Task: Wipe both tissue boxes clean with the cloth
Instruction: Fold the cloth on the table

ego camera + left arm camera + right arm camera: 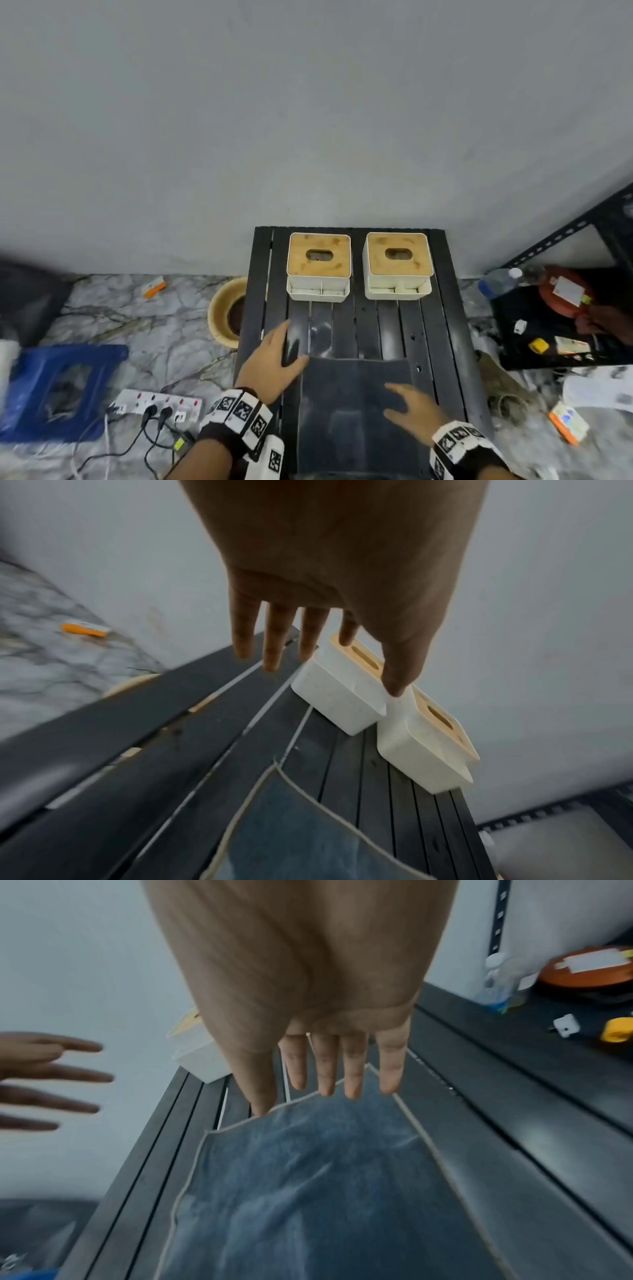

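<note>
Black slatted table (442, 325), set against a grey wall. On it: two white tissue boxes with wooden lids, left box (319, 265) and right box (397, 263), side by side at the far edge; one dark blue cloth (352, 411) spread flat at the near end, well apart from the boxes.

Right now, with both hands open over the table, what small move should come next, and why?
Probably lower the right hand and grip the cloth. The cloth lies flat at the table's near end, the right hand is spread open above it holding nothing, and both tissue boxes stand untouched at the far end.
</note>
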